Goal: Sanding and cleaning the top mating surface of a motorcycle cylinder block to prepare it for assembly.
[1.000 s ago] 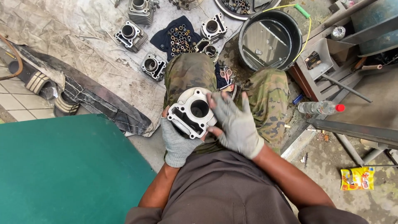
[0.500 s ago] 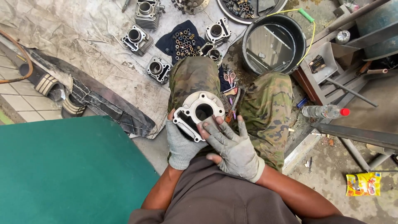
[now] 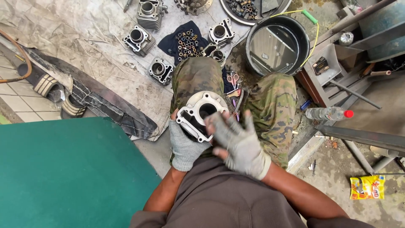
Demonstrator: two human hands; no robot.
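I sit with camouflage-trousered knees apart and hold a grey metal engine cylinder (image 3: 201, 113) with a round bore over my lap. My left hand (image 3: 184, 145), in a grey knit glove, grips it from below and at its left side. My right hand (image 3: 236, 141), also gloved, lies with spread fingers against the cylinder's right side and looks blurred. The cylinder's flanged end faces up towards the camera.
Several more engine cylinders (image 3: 139, 40) and a dark cloth with small metal parts (image 3: 187, 42) lie on a sheet ahead. A black bucket (image 3: 277, 44) stands at upper right, beside a plastic bottle (image 3: 327, 114). A green board (image 3: 63, 169) is at left, scissors (image 3: 233, 80) between my knees.
The cylinder has turned in my hands and risen slightly in view; my right hand has slid over its right side. The camera view has shifted downwards, showing more of the floor ahead.
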